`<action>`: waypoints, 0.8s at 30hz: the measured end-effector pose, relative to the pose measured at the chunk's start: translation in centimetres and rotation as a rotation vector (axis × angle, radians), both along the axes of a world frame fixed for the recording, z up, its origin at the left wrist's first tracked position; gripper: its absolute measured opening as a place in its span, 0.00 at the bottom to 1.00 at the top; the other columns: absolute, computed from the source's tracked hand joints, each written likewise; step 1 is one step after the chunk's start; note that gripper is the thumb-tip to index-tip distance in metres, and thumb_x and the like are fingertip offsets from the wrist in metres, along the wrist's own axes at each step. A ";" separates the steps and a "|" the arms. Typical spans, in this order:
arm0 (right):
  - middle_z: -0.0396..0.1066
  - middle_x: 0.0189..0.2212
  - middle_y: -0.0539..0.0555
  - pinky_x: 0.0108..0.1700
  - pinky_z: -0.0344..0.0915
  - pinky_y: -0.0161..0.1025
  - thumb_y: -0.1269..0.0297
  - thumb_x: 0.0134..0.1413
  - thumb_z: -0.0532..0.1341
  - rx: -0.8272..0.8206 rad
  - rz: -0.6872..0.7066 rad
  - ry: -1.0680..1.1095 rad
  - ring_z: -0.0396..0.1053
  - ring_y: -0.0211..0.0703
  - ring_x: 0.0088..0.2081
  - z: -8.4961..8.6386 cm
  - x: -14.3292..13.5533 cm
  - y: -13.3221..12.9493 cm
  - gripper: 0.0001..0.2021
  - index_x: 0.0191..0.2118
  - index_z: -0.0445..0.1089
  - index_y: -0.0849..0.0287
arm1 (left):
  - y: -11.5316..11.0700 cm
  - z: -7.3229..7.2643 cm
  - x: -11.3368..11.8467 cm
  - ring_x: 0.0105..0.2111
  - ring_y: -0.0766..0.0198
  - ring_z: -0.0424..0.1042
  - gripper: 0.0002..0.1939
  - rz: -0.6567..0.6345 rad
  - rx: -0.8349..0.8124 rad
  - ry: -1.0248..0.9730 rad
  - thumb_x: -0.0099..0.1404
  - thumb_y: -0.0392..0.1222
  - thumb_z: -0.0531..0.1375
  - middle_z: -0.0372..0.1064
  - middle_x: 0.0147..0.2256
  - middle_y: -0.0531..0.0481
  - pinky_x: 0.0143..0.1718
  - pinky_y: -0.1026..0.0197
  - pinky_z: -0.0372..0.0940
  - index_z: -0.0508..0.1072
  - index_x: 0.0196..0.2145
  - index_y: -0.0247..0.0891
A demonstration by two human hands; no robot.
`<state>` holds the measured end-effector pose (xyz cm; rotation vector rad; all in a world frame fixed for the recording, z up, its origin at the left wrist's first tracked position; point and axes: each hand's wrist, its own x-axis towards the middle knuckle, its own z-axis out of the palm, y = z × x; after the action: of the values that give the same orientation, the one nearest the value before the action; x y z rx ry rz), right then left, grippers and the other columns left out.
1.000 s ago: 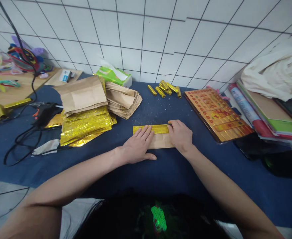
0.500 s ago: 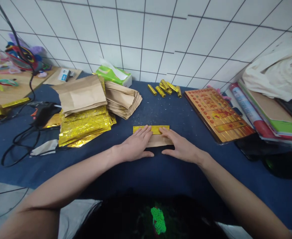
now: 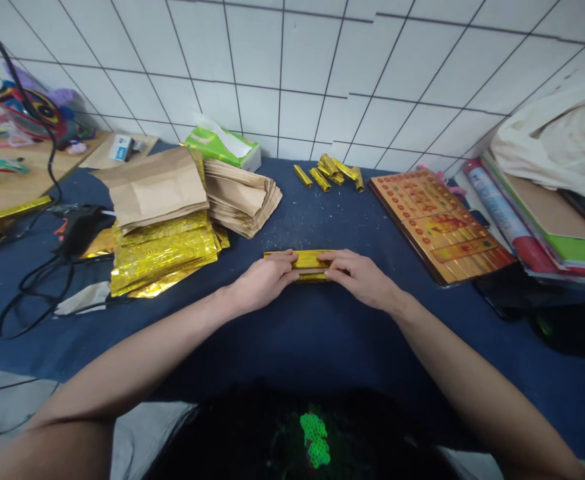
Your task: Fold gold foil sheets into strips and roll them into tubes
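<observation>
At the centre of the frame, the left hand [image 3: 265, 279] and right hand [image 3: 362, 277] both pinch the gold strip [image 3: 307, 259], which might crease crookedly if one hand pulls harder than the other

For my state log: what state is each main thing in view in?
Folded paper: folded lengthwise, gold and brown showing
Left hand: curled on the folded paper
Right hand: curled on the folded paper
Gold rolls: rolled up, loosely grouped
Brown sheets: stacked
Gold sheets: stacked
Tissue box: open, tissue sticking out
Glue gun: lying down; on or off unclear
Cloth: crumpled
</observation>
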<state>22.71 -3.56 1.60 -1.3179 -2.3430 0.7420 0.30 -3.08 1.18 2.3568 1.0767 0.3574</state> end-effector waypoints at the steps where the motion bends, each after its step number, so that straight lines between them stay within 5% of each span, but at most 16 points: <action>1: 0.72 0.43 0.55 0.49 0.62 0.46 0.66 0.54 0.55 0.016 -0.007 -0.004 0.67 0.46 0.46 0.0 -0.1 0.2 0.10 0.24 0.68 0.58 | 0.0 -0.2 0.0 0.56 0.56 0.59 0.10 0.002 0.016 -0.003 0.64 0.37 0.52 0.66 0.50 0.38 0.57 0.54 0.56 0.70 0.29 0.32; 7: 0.70 0.39 0.53 0.44 0.63 0.45 0.69 0.51 0.57 0.106 -0.019 -0.050 0.65 0.44 0.40 -0.6 -0.5 0.6 0.10 0.21 0.63 0.58 | -0.3 -0.8 0.0 0.52 0.55 0.65 0.01 0.052 0.081 -0.009 0.61 0.35 0.56 0.68 0.47 0.40 0.50 0.54 0.64 0.67 0.31 0.34; 24: 0.68 0.38 0.55 0.42 0.64 0.43 0.70 0.53 0.57 0.258 0.006 -0.153 0.63 0.43 0.38 -1.6 -0.9 0.4 0.08 0.24 0.64 0.59 | -0.6 -0.9 0.0 0.53 0.58 0.63 0.17 -0.129 0.439 0.303 0.64 0.31 0.50 0.66 0.50 0.41 0.53 0.56 0.60 0.66 0.50 0.33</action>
<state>21.82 -3.12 -0.05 -1.2925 -2.4624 0.3343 0.35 -3.72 0.31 2.9301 1.0530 0.2082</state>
